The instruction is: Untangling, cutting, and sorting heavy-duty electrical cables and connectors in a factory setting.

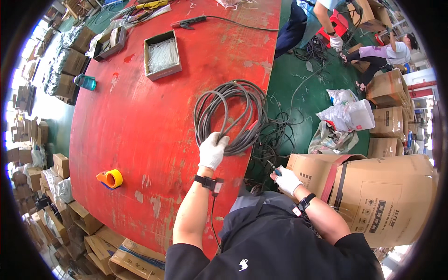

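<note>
A thick coil of dark grey cable (239,145) lies on the red tabletop (140,121), near its right edge. My left hand (213,151), in a white glove, is closed around the near side of the coil. Off the table's right edge, my right hand (288,181), also gloved, holds a small blue-handled tool (277,171) with a dark pointed tip, which looks like pliers. Its jaws are too small to make out. A tangle of black cable (277,135) hangs down beside the table, next to the coil.
On the table are an open box of clear ties (163,57), an orange-yellow tape roll (112,178), a clamp with a lead (189,22) and a teal bottle (85,82). Large cartons (382,196) stand at right. Two other people (322,18) work at the far right.
</note>
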Demonstrator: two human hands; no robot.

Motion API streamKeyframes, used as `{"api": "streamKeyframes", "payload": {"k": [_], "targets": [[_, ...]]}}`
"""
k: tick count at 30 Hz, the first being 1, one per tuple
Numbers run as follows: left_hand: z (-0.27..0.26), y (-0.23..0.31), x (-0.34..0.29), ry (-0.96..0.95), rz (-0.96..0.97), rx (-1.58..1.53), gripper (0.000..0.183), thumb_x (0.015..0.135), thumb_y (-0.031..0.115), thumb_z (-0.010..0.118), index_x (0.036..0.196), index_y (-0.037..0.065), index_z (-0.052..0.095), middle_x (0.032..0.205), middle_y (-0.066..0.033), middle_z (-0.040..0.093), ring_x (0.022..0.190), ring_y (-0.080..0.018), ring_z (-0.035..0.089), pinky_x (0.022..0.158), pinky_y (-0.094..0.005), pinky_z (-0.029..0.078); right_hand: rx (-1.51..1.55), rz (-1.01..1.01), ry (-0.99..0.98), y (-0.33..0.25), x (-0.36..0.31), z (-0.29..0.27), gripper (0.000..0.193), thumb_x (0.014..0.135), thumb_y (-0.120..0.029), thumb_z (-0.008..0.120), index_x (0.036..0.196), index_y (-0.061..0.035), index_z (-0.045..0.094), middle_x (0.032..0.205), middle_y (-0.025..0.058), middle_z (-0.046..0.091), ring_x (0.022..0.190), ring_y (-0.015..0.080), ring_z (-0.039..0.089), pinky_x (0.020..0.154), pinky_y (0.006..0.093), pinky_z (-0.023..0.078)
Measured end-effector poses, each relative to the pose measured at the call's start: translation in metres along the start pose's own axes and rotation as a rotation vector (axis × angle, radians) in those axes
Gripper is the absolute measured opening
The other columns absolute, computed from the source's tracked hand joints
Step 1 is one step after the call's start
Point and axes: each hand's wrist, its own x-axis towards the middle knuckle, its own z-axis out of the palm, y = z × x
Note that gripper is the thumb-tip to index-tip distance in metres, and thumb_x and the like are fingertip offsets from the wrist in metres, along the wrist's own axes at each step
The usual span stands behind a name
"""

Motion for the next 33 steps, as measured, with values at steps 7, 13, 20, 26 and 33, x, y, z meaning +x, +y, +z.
{"api": "streamKeyframes", "payload": {"k": [7,13,20,26,33], "targets": [[-0.041,-0.027,0.0,0.286,-0.141,-0.436,0.029,0.097,0.019,0.079,0.117,-0.001,0.071,0.095,-0.0038,0.073,0.086,-0.0092,0.063,0.077,-0.0276,0.053,0.029,-0.008,-0.048,-0.03,0.009,-0.01,0.032,0.098,-0.03,0.073,0.115,-0.0035,0.067,0.093,0.0103,0.071,0.086,0.0204,0.066,0.081,0.0349,0.053],[-0.049,-0.012,-0.016,0.049,-0.05,-0.295,0.024,0.102,0.019,0.07,0.118,0.001,0.074,0.104,-0.0042,0.078,0.094,-0.0148,0.071,0.086,-0.0307,0.055,0.298,-0.008,-0.106,-0.045,0.014,-0.014,0.032,0.097,-0.022,0.074,0.124,-0.0071,0.066,0.094,0.0007,0.063,0.085,0.0108,0.058,0.078,0.0279,0.049],[-0.023,0.007,-0.032,0.13,0.168,0.163,0.019,0.094,0.023,0.073,0.104,0.006,0.074,0.093,-0.0171,0.075,0.089,-0.0391,0.072,0.08,-0.046,0.056,0.237,-0.024,-0.134,-0.066,0.012,-0.009,0.032,0.098,-0.022,0.074,0.125,-0.0072,0.066,0.096,0.0002,0.063,0.084,0.0101,0.058,0.078,0.0277,0.049],[-0.012,0.006,-0.043,0.169,0.369,0.298,0.03,0.086,0.017,0.076,0.114,0.007,0.07,0.082,-0.0133,0.068,0.081,-0.0365,0.067,0.076,-0.0476,0.052,0.242,0.029,-0.15,-0.059,0.017,-0.006,0.032,0.099,-0.023,0.073,0.126,-0.0079,0.065,0.094,0.0004,0.064,0.082,0.0099,0.058,0.076,0.0279,0.049],[-0.01,0.008,-0.054,0.189,0.355,0.317,0.043,0.079,0.015,0.08,0.119,0.004,0.068,0.089,-0.0125,0.066,0.086,-0.0361,0.065,0.078,-0.0485,0.05,0.233,0.017,-0.153,-0.062,0.015,-0.004,0.032,0.099,-0.024,0.073,0.126,-0.0089,0.064,0.092,-0.0006,0.062,0.081,0.0091,0.057,0.075,0.027,0.048]]}}
